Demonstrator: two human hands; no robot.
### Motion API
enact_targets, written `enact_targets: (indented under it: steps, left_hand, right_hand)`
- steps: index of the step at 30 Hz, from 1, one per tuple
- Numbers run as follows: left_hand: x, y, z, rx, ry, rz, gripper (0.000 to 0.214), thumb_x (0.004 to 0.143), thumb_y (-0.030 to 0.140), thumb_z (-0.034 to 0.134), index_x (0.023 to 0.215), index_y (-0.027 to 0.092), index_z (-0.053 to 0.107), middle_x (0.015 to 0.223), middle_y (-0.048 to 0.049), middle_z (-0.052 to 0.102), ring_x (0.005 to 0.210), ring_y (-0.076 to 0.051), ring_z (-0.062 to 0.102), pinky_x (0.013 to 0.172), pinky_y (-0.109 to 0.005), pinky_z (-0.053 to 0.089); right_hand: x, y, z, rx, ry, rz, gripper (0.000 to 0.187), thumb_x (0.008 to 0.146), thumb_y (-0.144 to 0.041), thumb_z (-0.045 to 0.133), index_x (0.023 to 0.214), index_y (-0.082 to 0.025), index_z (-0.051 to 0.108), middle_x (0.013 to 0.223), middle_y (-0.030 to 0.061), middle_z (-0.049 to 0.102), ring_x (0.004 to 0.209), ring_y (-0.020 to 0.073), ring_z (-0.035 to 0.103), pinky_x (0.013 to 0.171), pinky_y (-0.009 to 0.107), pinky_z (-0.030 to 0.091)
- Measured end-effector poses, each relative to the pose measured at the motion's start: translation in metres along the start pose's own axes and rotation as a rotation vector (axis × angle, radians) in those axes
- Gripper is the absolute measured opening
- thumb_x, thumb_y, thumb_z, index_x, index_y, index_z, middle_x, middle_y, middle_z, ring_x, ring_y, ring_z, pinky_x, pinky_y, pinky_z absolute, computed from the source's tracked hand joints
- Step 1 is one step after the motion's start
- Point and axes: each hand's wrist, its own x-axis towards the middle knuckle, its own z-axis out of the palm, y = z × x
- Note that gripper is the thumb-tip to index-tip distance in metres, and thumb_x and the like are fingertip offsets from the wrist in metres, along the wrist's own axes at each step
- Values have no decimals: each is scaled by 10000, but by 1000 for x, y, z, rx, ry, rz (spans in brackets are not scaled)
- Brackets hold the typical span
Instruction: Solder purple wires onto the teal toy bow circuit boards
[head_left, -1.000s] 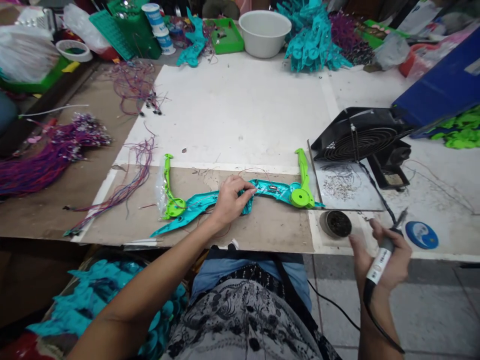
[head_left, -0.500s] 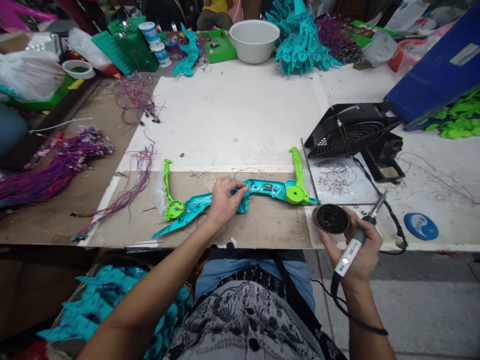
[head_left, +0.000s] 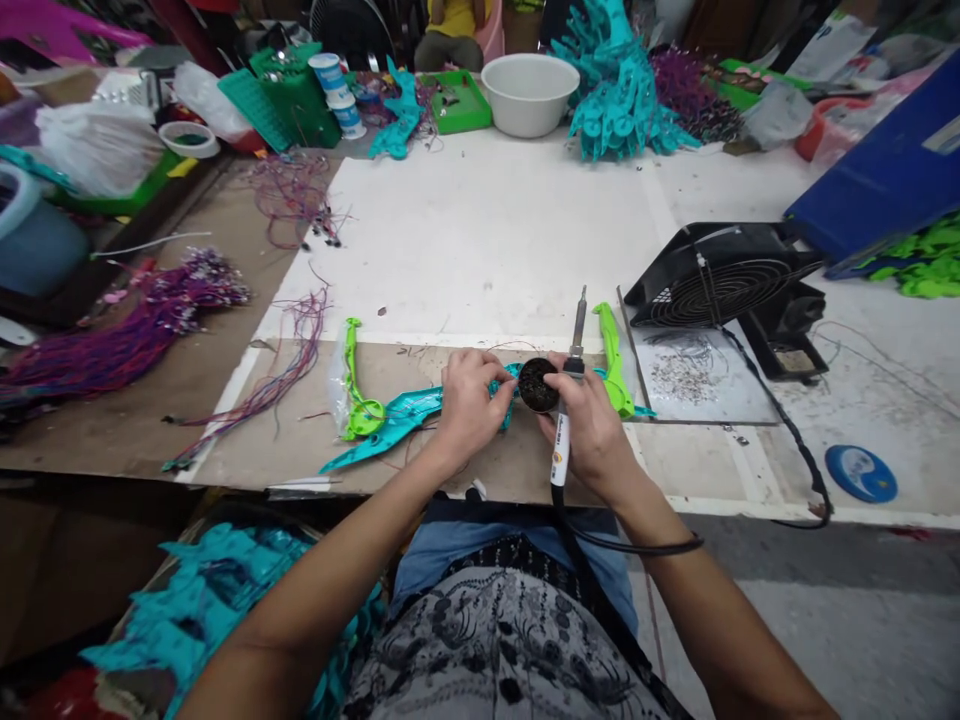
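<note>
My right hand (head_left: 596, 430) grips a soldering iron (head_left: 560, 455), its tip pointing away from me, and also a small round tin (head_left: 537, 385) of dark, crusty material. My left hand (head_left: 474, 400) is closed in a pinch just left of the tin; anything between its fingertips is too small to make out. Under both hands lies a long turquoise plastic part (head_left: 397, 425), its middle partly hidden by the hands and tin. Green plastic arms stand at its left (head_left: 365, 415) and right (head_left: 615, 365) ends. Thin wires run near it.
A black fan (head_left: 720, 275) stands on the right, with a blue lid (head_left: 861, 472) nearer the edge. Bundles of wires (head_left: 142, 320) lie left. At the back are a white basin (head_left: 529, 95) and stacked turquoise parts (head_left: 622, 100). More turquoise parts (head_left: 202, 600) sit below the table edge.
My right hand has moved left with the soldering iron and tin, bringing the tin beside my left hand. The iron now points more upright. My left hand stays over the turquoise part.
</note>
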Motion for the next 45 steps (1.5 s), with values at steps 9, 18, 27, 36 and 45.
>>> enact_targets:
  steps: [9,18,27,36,45]
  left_hand:
    - [5,4,-2,52,-75,-28,122,768,131,620,662,187,596,880,-38,615,965,-222,488,876,-385,401]
    - [6,8,-4,40,-100,-32,118,760,139,632,655,187,607,874,-39,620,956,-220,500,880,-385,403]
    - [3,-9,2,8,-87,-21,79,829,199,619,767,215,665,914,-16,693,973,-219,525,888,-399,390]
    - [-5,-3,3,73,-86,129,97,857,227,597,811,217,682,1054,-26,699,1045,-247,493,888,-430,351]
    - [-6,-11,0,86,-159,220,102,884,209,562,854,208,659,1000,-15,724,1069,-245,508,869,-418,325]
  right_hand:
    - [-6,1,3,-33,-42,-4,570,891,-107,495,1409,-175,267,1324,177,504,1295,313,425,1033,573,431]
    - [-6,0,-7,-39,-21,0,552,864,-80,524,1370,-152,315,1298,198,515,1280,304,444,1029,545,436]
    - [-106,31,-73,-357,277,607,700,735,-354,751,1325,-172,421,1264,152,586,1108,299,606,875,443,538]
    - [-43,29,-60,-29,79,219,350,851,-98,564,1166,-242,512,1117,68,655,1054,214,613,888,362,493]
    - [54,41,26,265,-401,296,310,845,-144,462,1141,-229,493,950,55,602,868,210,552,756,314,430]
